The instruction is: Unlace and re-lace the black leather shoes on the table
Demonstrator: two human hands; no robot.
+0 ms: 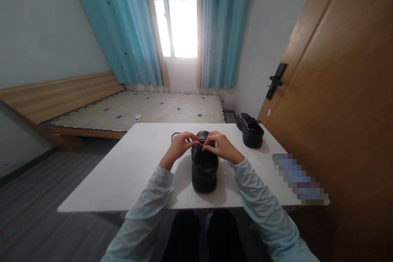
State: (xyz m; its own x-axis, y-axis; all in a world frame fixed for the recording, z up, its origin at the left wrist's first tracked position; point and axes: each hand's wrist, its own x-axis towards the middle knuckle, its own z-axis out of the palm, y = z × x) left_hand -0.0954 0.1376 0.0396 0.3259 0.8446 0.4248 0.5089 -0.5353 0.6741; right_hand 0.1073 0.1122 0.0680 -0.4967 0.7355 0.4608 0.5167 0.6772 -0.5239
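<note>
A black lace-up shoe stands upright on the white table in front of me, its heel towards me and its toe pointing away. My left hand comes in from the left, thumb and fingers pinched on the shoelace over the shoe's tongue. From the other side my right hand pinches the lace close to the left fingertips. A dark loop of shoelace sticks out beyond my left hand. The fingers hide most of the lacing.
A second black shoe stands at the table's back right. A blurred-out bluish item lies along the right edge of the white table. Beyond are a bed with a small white object and a wooden door at right.
</note>
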